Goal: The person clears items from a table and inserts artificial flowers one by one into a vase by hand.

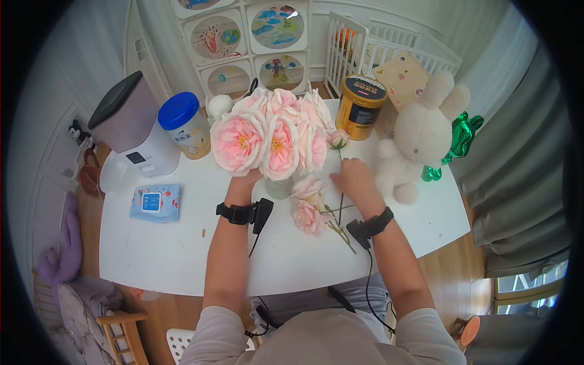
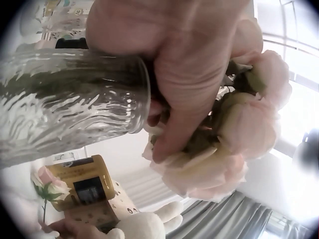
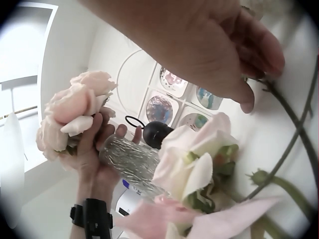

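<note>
**Rose bunch at vase mouth; single rose in right hand**

Left hand (image 2: 184, 69): fingers close around the bunch of roses (image 1: 281, 143), directly beneath the blooms. The grip is level with the rim of the glass vase (image 1: 278, 188), and the blooms stand above the rim. The thumb lies along the underside of the flower heads.

Right hand (image 1: 356, 181): thumb and fingers pinch the stem of one single rose (image 1: 338, 140). Its bloom extends beyond the grip, away from the person; the lower stem runs back toward the person and crosses other stems on the white table (image 1: 182, 255).

Count: one bunch (at least five blooms visible; the rest overlap), one single rose, and two loose roses (image 1: 309, 219) lying between vase and right hand. One vase, one yellow tub (image 1: 359, 115), one blue-lidded can (image 1: 187, 131), one wipes pack (image 1: 170, 204) and one toy rabbit (image 1: 420, 137) are also on the table.

Containers: the vase is upright, patterned and clear. Dark green shows through its wall in the left wrist view; the exact contents cannot be determined. The tub and can have their lids on, and their contents are hidden.
</note>
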Demonstrator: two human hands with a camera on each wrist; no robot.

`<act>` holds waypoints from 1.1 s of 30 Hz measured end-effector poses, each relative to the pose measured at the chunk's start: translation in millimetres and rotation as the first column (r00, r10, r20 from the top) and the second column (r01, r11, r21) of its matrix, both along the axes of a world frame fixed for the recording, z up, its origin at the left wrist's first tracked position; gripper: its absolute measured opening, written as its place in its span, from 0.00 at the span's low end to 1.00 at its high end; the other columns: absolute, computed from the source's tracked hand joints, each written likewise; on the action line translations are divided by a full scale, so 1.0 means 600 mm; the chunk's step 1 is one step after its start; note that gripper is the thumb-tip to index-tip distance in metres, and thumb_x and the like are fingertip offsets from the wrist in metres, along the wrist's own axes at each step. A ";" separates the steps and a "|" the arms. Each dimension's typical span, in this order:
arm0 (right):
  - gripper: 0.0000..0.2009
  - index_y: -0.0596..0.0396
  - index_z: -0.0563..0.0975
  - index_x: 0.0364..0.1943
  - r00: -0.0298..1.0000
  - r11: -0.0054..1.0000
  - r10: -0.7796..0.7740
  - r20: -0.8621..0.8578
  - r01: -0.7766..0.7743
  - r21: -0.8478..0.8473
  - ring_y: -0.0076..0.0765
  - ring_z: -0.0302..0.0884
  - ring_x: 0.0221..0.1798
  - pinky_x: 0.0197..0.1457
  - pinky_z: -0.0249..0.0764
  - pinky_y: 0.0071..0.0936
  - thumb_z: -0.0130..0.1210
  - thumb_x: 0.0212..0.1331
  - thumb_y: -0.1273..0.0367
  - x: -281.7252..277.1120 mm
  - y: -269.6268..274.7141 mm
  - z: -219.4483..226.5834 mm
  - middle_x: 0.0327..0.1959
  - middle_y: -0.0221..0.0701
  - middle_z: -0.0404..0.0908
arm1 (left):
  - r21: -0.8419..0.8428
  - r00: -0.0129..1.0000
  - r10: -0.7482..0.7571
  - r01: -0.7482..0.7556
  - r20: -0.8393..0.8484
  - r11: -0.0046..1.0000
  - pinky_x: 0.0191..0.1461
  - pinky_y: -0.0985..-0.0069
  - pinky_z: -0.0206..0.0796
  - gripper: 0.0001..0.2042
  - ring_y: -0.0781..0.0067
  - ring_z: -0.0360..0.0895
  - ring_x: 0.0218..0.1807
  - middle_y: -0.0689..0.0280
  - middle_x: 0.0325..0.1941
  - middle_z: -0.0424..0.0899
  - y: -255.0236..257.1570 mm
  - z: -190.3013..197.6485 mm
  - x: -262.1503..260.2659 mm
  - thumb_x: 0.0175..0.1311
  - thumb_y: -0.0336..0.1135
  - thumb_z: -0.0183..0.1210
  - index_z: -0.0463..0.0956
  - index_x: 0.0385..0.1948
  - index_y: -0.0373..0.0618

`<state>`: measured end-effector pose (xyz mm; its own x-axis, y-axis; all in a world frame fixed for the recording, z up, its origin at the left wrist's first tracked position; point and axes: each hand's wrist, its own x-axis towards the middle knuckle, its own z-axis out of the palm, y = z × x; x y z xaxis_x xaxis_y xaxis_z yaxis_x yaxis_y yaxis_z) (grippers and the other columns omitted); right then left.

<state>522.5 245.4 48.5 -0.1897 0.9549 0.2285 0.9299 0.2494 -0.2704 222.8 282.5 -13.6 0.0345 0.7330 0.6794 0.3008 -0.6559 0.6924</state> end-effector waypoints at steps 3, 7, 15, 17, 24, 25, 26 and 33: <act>0.14 0.64 0.84 0.34 1.000 0.998 0.018 -0.001 -0.018 -0.056 0.61 0.86 0.40 0.47 0.82 0.47 0.66 0.58 0.63 0.005 0.017 -0.033 0.36 0.54 0.85 | 0.079 0.974 0.148 -0.136 -0.173 0.988 0.80 0.62 0.56 0.38 0.60 0.65 0.75 0.57 0.75 0.68 -0.005 0.001 -0.011 0.57 0.37 0.74 0.65 0.71 0.44; 0.10 0.64 0.82 0.37 0.975 0.976 0.107 -0.194 -0.140 -0.168 0.55 0.86 0.36 0.44 0.83 0.42 0.64 0.60 0.68 0.029 0.022 -0.022 0.36 0.50 0.87 | 0.043 0.987 0.112 -0.108 -0.114 0.993 0.80 0.62 0.56 0.38 0.60 0.65 0.75 0.57 0.75 0.68 0.017 0.013 -0.022 0.59 0.38 0.71 0.64 0.71 0.44; 0.04 0.61 0.77 0.44 0.137 0.939 0.184 -0.973 -0.317 0.133 0.23 0.84 0.35 0.39 0.81 0.23 0.56 0.72 0.74 0.000 -0.019 0.149 0.39 0.36 0.87 | -0.013 0.999 0.044 -0.044 0.021 0.999 0.80 0.62 0.56 0.36 0.60 0.64 0.76 0.57 0.76 0.67 0.060 0.031 -0.033 0.62 0.40 0.67 0.62 0.72 0.44; 0.05 0.62 0.76 0.45 0.058 0.901 0.393 -0.918 -0.222 0.372 0.27 0.85 0.36 0.42 0.82 0.23 0.57 0.72 0.75 -0.021 -0.031 0.184 0.42 0.38 0.87 | -0.021 0.999 0.020 -0.019 0.051 1.000 0.80 0.61 0.56 0.36 0.60 0.64 0.76 0.57 0.76 0.66 0.064 0.034 -0.027 0.63 0.40 0.66 0.62 0.72 0.44; 0.05 0.65 0.75 0.44 -0.022 0.866 0.416 -0.909 -0.297 0.403 0.30 0.86 0.39 0.46 0.84 0.25 0.57 0.71 0.76 -0.061 -0.057 0.226 0.43 0.42 0.87 | -0.062 0.985 -0.048 0.059 0.166 0.996 0.80 0.61 0.56 0.34 0.60 0.63 0.77 0.57 0.77 0.65 0.072 0.036 -0.030 0.66 0.41 0.62 0.60 0.73 0.44; 0.05 0.65 0.75 0.44 -0.029 0.868 0.400 -0.916 -0.309 0.389 0.30 0.87 0.40 0.46 0.84 0.25 0.57 0.71 0.76 -0.065 -0.061 0.223 0.43 0.42 0.87 | -0.064 0.981 -0.056 0.069 0.184 0.996 0.80 0.61 0.56 0.34 0.59 0.63 0.77 0.57 0.77 0.65 0.069 0.035 -0.030 0.67 0.41 0.62 0.60 0.73 0.44; 0.05 0.65 0.75 0.45 -0.034 0.869 0.384 -0.923 -0.324 0.373 0.30 0.87 0.40 0.46 0.84 0.25 0.57 0.71 0.76 -0.068 -0.064 0.220 0.42 0.42 0.87 | -0.067 0.977 -0.062 0.077 0.205 0.995 0.80 0.61 0.56 0.34 0.59 0.63 0.77 0.57 0.77 0.65 0.068 0.032 -0.026 0.67 0.42 0.61 0.60 0.73 0.44; 0.05 0.66 0.76 0.44 -0.007 0.864 0.382 -0.924 -0.354 0.359 0.28 0.87 0.40 0.46 0.84 0.24 0.58 0.70 0.77 -0.092 -0.068 0.189 0.42 0.41 0.87 | -0.076 0.928 -0.128 0.165 0.351 0.983 0.80 0.61 0.56 0.32 0.59 0.62 0.77 0.57 0.77 0.64 0.071 0.033 -0.041 0.70 0.43 0.58 0.58 0.74 0.44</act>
